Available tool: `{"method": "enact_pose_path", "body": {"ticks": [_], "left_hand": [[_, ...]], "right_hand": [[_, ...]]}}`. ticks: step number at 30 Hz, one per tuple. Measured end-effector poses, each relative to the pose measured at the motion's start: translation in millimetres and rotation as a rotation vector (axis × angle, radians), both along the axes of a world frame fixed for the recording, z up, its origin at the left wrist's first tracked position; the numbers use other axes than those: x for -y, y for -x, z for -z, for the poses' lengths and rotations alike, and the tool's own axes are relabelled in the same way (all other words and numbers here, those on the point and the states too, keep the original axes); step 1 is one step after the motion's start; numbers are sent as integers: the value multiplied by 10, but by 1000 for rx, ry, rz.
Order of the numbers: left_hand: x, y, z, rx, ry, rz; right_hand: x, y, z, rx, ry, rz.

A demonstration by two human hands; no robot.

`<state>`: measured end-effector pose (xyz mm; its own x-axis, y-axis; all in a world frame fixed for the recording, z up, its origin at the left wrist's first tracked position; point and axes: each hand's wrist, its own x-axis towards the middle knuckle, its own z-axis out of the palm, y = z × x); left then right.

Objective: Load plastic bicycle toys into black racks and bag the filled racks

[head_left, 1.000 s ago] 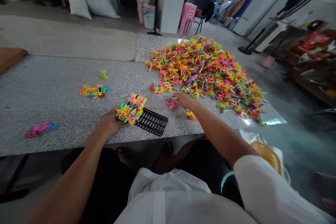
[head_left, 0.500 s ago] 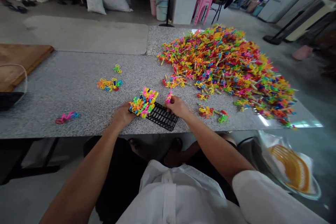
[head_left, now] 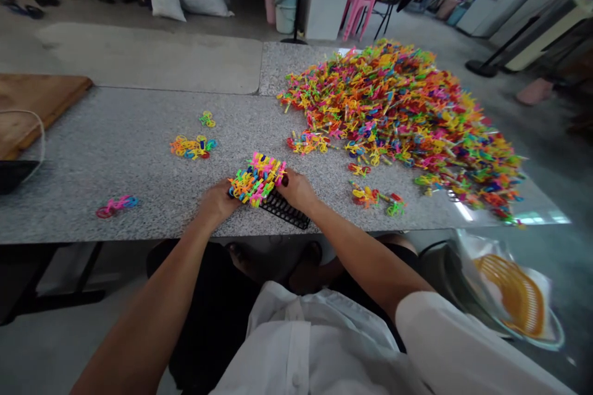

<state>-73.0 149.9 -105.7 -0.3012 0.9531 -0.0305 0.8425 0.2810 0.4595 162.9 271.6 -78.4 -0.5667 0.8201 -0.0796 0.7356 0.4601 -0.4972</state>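
A black plastic grid rack (head_left: 290, 212) lies slanted near the table's front edge. Its left part is packed with rows of small, bright plastic pieces (head_left: 254, 181) in yellow, pink, orange, blue and green; the cells at the right show bare. My left hand (head_left: 217, 202) is closed around the rack's left end, its fingertips partly hidden. At the right side of the filled rows, my right hand (head_left: 299, 190) pinches a small pink plastic piece (head_left: 280, 175) against the rack, its fingers partly covering it.
A big heap of similar pieces (head_left: 389, 105) covers the right of the speckled table (head_left: 139, 129). Small clusters (head_left: 192, 147) lie to the left, with a pink and blue one (head_left: 117, 205) further out. A wooden board (head_left: 41, 108) sits far left; a basin with a yellow basket (head_left: 509, 293) stands below right.
My right hand has moved left with the pink piece, from above the bare cells to the edge of the filled rows. My left hand stays on the rack.
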Motion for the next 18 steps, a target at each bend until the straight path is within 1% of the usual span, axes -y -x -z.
{"method": "enact_pose_path", "body": {"ticks": [6,8,10,11,12,13,14,15,16,17,18], "left_hand": [[-18,0,2,-18,24,-9],[-20,8,-8,-20,38,-13],[-22,27,-9,-25,41,-12],[-24,41,-4,-29,36,-11],[-28,56,6,-31,33,-6],[-32,70,18,-37,28,-12],[-36,82,30,-44,26,-9],[-39,91,40,-50,31,-12],[-40,97,47,-55,39,-19],[-39,99,51,-59,50,-24],[-38,100,52,-60,60,-31]], "right_hand": [[92,142,13,116,-23,51],[111,137,-15,108,-9,20],[70,15,-72,65,11,-58],[18,-108,-110,49,10,-77],[-57,-275,-157,56,-3,-55],[-151,-483,-209,93,-28,10],[-261,-724,-268,159,-60,113],[-379,-984,-327,252,-95,244],[-502,-1245,-384,349,-119,338],[-623,-1489,-431,437,-129,428],[-737,-1699,-464,494,-127,473]]}}
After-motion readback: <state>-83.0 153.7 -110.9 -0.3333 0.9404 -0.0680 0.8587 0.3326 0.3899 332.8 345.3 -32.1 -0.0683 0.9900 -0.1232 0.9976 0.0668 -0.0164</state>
